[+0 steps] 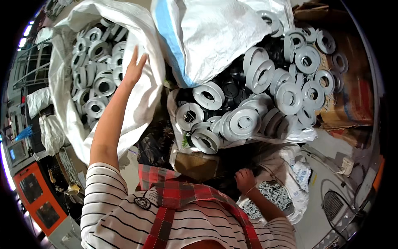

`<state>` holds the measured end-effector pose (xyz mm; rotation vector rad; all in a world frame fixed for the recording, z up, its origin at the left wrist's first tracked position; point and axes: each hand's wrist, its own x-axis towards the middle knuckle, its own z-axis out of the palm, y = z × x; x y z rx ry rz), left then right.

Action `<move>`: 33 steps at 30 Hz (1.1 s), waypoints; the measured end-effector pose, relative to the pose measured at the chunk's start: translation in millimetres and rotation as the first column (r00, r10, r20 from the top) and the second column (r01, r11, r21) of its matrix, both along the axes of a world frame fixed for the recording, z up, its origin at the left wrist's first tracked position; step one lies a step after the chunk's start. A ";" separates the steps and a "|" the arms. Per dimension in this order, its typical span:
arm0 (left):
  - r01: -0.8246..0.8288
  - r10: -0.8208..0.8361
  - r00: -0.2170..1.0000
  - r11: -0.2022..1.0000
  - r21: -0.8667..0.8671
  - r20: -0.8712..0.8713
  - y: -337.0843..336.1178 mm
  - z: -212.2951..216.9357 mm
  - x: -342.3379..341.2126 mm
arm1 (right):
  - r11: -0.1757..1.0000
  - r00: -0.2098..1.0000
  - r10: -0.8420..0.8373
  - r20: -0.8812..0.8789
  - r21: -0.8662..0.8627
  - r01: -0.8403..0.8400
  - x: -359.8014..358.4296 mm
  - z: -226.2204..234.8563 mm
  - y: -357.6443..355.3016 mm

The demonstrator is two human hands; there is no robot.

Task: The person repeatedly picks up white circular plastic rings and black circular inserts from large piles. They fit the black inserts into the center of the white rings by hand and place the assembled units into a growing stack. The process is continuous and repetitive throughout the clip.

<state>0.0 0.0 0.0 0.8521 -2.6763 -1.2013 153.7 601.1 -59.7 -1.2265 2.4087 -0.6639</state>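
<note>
My left hand (pixel 134 68) reaches forward over the inner wall of a large white woven sack (pixel 145 87), fingers stretched apart with nothing held. Beside it, the sack holds many grey plastic rings (pixel 104 84). My right hand (pixel 245 180) is low and close to my body, its fingers curled closed; what they hold, if anything, is hidden. Nearest to it is a smaller white bag (pixel 290 166) of loose metal screws (pixel 271 197). Ahead of that hand, a pile of grey round flanged parts (pixel 244 123) lies over several black parts (pixel 232 88) on another sack.
A white sack with a blue stripe (pixel 207 37) lies across the back. Cardboard (pixel 348 103) stands at the right beyond the pile. A brown box (pixel 195 164) sits before my body. Far left is an orange machine panel (pixel 39 199); cables (pixel 331 207) lie at the lower right.
</note>
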 end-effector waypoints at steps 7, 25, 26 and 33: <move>0.054 0.056 0.951 0.938 0.342 -0.304 29.3 -73.8 0.5 | 0.992 0.992 0.124 -0.028 0.024 -0.123 -1.8 -42.9 13.2; 0.705 -0.711 0.582 0.199 -0.681 0.394 187.7 -272.9 211.9 | 0.979 0.958 -0.156 -0.242 -0.164 0.118 87.8 -23.6 -75.3; 0.645 -0.700 0.621 0.203 -0.737 0.351 192.6 -276.8 214.6 | 0.974 0.952 -0.184 -0.244 -0.176 0.144 90.5 -14.8 -79.3; 0.741 -0.681 0.537 0.098 -0.665 0.498 178.3 -283.8 200.1 | 0.983 0.923 -0.180 -0.341 -0.103 0.154 23.9 -15.2 -115.3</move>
